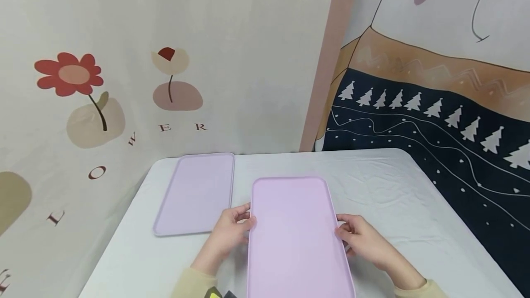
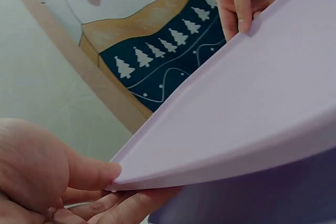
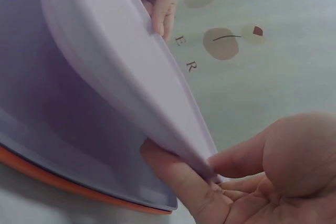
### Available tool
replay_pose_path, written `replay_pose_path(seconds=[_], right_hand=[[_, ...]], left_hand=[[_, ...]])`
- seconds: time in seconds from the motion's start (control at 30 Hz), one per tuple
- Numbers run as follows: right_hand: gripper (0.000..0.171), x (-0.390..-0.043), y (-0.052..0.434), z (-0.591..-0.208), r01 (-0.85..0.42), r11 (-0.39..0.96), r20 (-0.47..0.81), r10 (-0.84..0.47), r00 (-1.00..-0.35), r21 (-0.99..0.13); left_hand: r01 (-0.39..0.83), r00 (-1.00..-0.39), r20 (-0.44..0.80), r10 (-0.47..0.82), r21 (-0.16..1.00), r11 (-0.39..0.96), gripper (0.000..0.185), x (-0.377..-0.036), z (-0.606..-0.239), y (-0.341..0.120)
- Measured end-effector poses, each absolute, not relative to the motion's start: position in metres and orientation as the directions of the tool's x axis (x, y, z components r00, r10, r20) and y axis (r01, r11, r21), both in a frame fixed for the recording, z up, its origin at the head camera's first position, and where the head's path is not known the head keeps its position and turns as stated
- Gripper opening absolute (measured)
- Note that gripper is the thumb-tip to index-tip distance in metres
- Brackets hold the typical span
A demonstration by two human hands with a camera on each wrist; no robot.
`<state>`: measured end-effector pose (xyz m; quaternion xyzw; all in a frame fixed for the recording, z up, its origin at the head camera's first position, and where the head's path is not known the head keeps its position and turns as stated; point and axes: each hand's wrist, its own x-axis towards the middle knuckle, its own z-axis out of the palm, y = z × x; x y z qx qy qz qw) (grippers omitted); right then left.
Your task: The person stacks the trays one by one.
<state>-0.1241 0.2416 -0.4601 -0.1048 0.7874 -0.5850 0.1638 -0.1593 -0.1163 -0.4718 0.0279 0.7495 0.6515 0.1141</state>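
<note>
Okay, far left: pale backdrop (image 1: 248,59) with red flower print (image 1: 74,75) and letters, L-O-W-E-R readable. Then lavender tray (image 1: 198,192), flat at the left rear of the white-covered surface (image 1: 136,261), raised rim, long side running front to back. Next, left hand (image 1: 229,229), pale yellow sleeve (image 1: 194,283); grip clamped on the left edge of the pinkish-lilac tray (image 1: 298,243), thumb on the rim, fingers under. Something yellow-and-black (image 1: 213,293) by that sleeve, cut off by the frame, can't tell what. Pinkish-lilac tray sits mid-view between both hands, right of the lavender one with a gap between, near end out of the head view. Wrist views: it's held over a purple tray-like piece (image 3: 79,103), orange edge (image 3: 52,179) showing beneath that. Right hand (image 1: 362,240) opposite, same sleeve colour, grip clamped on the tray's right edge, thumb on top, fingers below. Far right: dark blue backdrop section, row of white fir trees (image 1: 432,108), brown band above.
</note>
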Motion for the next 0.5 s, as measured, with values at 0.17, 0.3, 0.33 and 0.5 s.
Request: replay_pose_path(seconds=[0.17, 0.3, 0.33, 0.5], right_hand=[[0.047, -0.119, 0.244, -0.464, 0.038, 0.298, -0.156, -0.382, -0.911, -0.954], [0.048, -0.118, 0.246, -0.468, 0.053, 0.298, -0.172, -0.391, -0.904, -0.953], [0.048, -0.117, 0.246, -0.469, 0.056, 0.3, -0.176, -0.391, -0.904, -0.952], [0.045, -0.116, 0.248, -0.472, 0.062, 0.313, -0.188, -0.389, -0.902, -0.948]], left_hand=[[-0.091, -0.968, -0.13, 0.214, 0.979, 0.185, 0.057, -0.153, -0.474, -0.113], [-0.085, -0.968, -0.131, 0.214, 0.974, 0.212, 0.058, -0.148, -0.474, -0.11], [-0.085, -0.968, -0.133, 0.214, 0.972, 0.218, 0.058, -0.147, -0.474, -0.109], [-0.095, -0.965, -0.145, 0.219, 0.97, 0.222, 0.057, -0.145, -0.476, -0.106]])
